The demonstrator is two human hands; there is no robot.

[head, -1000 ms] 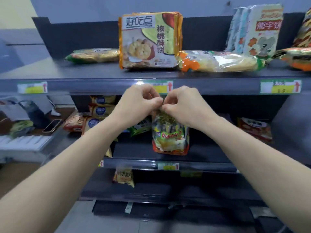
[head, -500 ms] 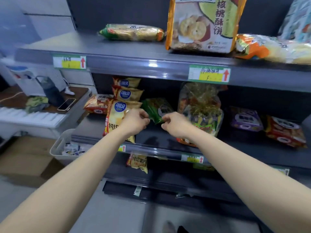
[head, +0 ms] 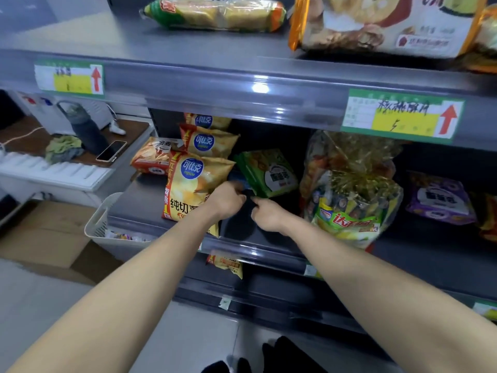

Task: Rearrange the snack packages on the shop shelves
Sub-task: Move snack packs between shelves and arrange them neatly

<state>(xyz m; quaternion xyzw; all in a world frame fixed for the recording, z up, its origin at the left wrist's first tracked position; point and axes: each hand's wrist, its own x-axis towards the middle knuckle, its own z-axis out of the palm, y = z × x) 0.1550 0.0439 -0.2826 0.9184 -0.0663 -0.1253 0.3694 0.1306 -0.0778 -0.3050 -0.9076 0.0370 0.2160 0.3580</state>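
A green snack package (head: 269, 172) leans tilted on the middle shelf (head: 242, 246), with a blue packet partly hidden under it. My left hand (head: 228, 199) has curled fingers at the green package's lower left edge and seems to pinch it. My right hand (head: 269, 215) is curled just below the package's lower corner, its fingertip pointing left; contact is unclear. Yellow chip bags (head: 193, 184) stand in a row to the left. A clear bag of mixed candy (head: 349, 195) stands to the right.
A purple package (head: 438, 197) lies further right. The top shelf (head: 215, 74) holds a long biscuit pack (head: 215, 13) and a large cookie bag (head: 382, 22). At the left are a white basket (head: 102, 224), a cardboard box (head: 45, 238) and a desk with a phone (head: 111, 151) and a bottle (head: 86, 127).
My hands let go of the candy bag's top, dropped to the middle shelf and reached the green package. The view has moved closer and to the left.
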